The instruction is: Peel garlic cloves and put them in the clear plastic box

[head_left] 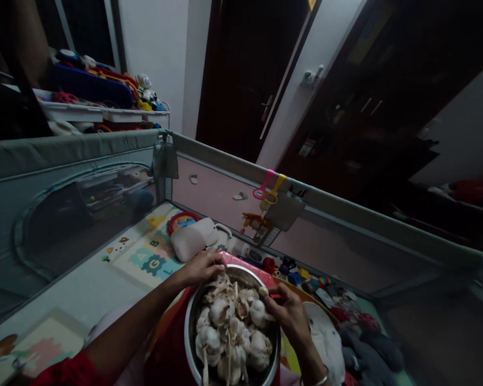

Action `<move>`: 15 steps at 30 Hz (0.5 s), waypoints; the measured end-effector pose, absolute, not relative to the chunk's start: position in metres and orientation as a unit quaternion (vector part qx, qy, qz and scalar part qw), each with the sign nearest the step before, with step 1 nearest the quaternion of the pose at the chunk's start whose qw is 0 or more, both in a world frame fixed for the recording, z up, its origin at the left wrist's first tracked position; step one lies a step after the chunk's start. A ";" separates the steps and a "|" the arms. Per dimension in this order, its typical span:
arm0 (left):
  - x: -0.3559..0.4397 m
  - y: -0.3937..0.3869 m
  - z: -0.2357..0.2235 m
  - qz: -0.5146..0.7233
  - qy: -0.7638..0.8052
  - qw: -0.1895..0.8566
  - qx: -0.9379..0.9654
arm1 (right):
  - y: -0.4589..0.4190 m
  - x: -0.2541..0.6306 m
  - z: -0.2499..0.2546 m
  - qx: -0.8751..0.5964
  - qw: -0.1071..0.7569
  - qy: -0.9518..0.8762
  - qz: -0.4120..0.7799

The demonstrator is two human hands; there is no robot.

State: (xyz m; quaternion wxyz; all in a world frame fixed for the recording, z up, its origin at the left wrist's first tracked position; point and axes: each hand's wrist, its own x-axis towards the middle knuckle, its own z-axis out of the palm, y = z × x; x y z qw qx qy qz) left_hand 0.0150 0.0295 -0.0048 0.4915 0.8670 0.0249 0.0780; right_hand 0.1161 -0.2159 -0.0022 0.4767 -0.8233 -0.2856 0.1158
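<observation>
You are sitting on an alphabet play mat (145,257), showing B and G, inside a grey-walled playpen (76,145). Your left hand (201,268) is gripping garlic at the steel bowl (190,327) rim; your right hand (287,311) is pinching a clove (263,291).

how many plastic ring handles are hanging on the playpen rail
2: a pink ring handle and a yellow ring handle, side by side on the far playpen rail, above the toys beyond the garlic bowl. Others may be hidden elsewhere.
</observation>
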 end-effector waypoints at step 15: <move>0.000 -0.025 0.027 0.131 -0.129 0.432 0.883 | -0.208 0.088 0.030 -0.805 0.440 -0.395 0.056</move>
